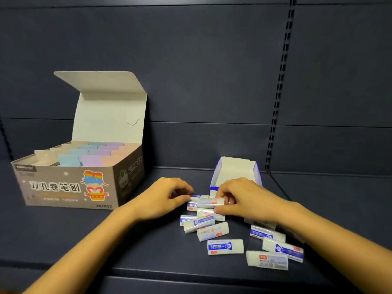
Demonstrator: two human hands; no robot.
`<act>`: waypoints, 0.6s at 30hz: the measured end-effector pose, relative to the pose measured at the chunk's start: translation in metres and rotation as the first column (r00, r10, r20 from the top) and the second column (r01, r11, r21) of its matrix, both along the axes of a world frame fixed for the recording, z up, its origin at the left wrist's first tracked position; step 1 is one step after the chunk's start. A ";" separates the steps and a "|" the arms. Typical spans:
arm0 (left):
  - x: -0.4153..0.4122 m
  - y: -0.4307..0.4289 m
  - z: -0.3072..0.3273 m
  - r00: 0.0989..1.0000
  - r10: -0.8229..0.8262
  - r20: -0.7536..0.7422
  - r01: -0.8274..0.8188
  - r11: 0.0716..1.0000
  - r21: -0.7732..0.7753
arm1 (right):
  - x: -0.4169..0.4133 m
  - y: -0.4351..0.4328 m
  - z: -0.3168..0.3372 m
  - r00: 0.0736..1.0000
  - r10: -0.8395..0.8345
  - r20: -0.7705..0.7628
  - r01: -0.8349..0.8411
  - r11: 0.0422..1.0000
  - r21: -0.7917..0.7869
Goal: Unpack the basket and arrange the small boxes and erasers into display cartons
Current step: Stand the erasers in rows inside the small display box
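Several white erasers with blue labels [225,247] lie scattered on the dark shelf. My left hand [163,197] and my right hand [241,198] together pinch a small stack of erasers [210,202] from either end, just in front of a small white-and-blue display carton [235,170] that stands open and looks empty. At the left stands a large grey display carton [70,183] with its lid up, filled with pastel small boxes [91,154] in rows.
The dark shelf board [106,240] has a back panel and a slotted upright [277,92] at the right. More erasers [275,249] lie under my right forearm. No basket is in view.
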State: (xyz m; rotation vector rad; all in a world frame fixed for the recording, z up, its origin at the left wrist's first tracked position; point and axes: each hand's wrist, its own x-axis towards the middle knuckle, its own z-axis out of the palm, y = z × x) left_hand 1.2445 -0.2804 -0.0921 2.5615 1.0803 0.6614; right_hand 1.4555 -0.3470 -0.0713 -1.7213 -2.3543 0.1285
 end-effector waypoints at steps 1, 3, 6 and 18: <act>0.000 0.003 0.000 1.000 -0.009 -0.020 0.009 1.000 -0.012 | 0.002 0.001 0.001 1.000 0.010 -0.002 -0.010 1.000 -0.001; 0.000 0.008 0.001 0.998 -0.028 -0.056 0.026 0.999 -0.032 | 0.008 0.001 0.006 0.999 0.023 -0.047 -0.023 1.000 0.004; 0.003 0.014 0.005 0.992 -0.075 -0.103 0.067 0.994 -0.083 | 0.019 0.000 0.019 0.971 0.015 -0.240 -0.007 0.999 0.033; 0.013 0.033 0.014 0.949 -0.311 -0.041 0.260 0.854 -0.451 | 0.048 0.008 0.026 0.738 -0.127 -0.662 0.104 0.992 -0.074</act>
